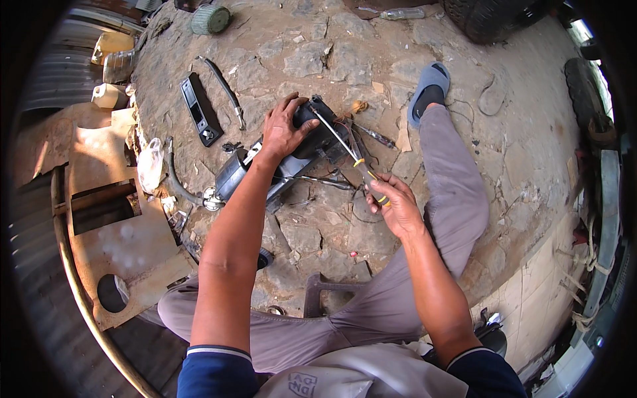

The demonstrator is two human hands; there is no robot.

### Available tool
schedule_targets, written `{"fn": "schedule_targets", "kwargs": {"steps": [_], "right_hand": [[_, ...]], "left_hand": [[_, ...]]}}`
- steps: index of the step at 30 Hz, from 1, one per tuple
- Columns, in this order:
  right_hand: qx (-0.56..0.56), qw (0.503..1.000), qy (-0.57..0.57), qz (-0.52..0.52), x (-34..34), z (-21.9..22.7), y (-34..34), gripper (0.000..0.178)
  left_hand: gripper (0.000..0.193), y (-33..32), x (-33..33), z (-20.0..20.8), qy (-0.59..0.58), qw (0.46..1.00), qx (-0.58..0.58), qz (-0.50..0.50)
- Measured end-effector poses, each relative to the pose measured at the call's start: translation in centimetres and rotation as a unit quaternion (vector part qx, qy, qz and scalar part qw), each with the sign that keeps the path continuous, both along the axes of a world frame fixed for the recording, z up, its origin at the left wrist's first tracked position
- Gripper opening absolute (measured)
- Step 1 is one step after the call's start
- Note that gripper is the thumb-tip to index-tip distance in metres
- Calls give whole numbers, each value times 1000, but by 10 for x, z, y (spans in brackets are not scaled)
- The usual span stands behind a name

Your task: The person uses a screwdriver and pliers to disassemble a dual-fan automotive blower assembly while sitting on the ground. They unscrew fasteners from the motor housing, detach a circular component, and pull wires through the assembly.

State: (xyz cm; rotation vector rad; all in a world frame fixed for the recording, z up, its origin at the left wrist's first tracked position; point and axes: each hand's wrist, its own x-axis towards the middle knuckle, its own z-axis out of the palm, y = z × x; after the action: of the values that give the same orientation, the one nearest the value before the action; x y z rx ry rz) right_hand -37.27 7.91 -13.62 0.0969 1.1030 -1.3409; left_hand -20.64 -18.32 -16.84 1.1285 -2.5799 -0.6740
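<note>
My right hand (397, 204) is wrapped round the grey and yellow handle of a screwdriver (338, 140). Its thin shaft slants up and left, and the tip meets the far end of a black plastic housing (308, 147). Across the top of that housing rests my left hand (286, 126), thumb and fingers curved over it in a grip. Several wires hang from the housing's right side. Beside it lie two slim tools, a dark-handled one (335, 182) near my right hand and another (375, 135) farther off.
Stone ground lies all round. To the left are a black panel (199, 109), a black hose (225, 89), a second hose (176, 176) and a rusty metal sheet (113, 265). A tyre (491, 20) stands at the far right; my slippered foot (430, 93) is stretched forward.
</note>
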Motion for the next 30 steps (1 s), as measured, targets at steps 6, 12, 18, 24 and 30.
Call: {"fn": "schedule_targets", "kwargs": {"steps": [6,12,18,24,30], "right_hand": [[65,997,-28,12,12,-3,1,21],[41,997,65,-11,11,-7,2,33],[50,998,-43,-7,0,3,1,33],[49,997,58,-20,8,-5,-3,33],[66,998,0,20,5,1,-3,33]], "left_hand": [[67,1,0,-1,0,1000,8,1],[66,1,2,-3,6,1000,17,3],[66,2,3,-2,1,1000,13,4],[66,3,2,-1,11,1000,10,2],[65,3,4,-1,13,1000,22,3]]}}
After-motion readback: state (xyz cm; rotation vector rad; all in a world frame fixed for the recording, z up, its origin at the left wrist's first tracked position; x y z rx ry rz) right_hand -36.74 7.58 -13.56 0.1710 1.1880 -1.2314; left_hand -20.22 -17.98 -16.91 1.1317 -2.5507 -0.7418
